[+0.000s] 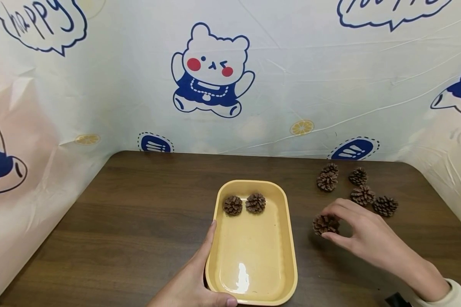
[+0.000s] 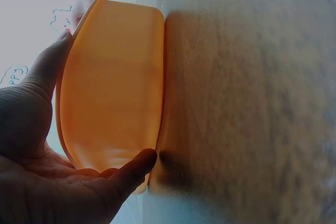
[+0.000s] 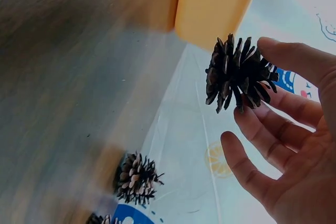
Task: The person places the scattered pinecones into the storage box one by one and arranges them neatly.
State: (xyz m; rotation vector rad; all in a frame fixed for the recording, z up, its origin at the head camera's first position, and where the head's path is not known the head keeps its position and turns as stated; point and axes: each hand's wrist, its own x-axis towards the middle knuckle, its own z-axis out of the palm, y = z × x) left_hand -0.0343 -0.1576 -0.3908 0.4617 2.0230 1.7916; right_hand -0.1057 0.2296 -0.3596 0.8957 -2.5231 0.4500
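The yellow tray [image 1: 253, 256] is set on the dark table [image 1: 138, 238] in front of the person, perhaps so that both hands can reach it without difficulty. Inside it, two pine cones [image 1: 244, 204] are placed side by side at the far end, by which the nearer part is left bare. Five loose pine cones [image 1: 363, 195] are gathered beyond the right hand [image 1: 365, 232], probably to be within its easy reach. By the left hand [image 1: 194, 277] the tray is gripped at its near left corner, with thumb and fingers spread wide around the wall; it is presumably held so against sliding. By the right hand one pine cone [image 1: 325, 224] is pinched between thumb and fingertips, apart from the tray on its right side. The fingers are parted only by the cone's own thickness, and a light hold is suggested, perhaps because its scales are stiff.
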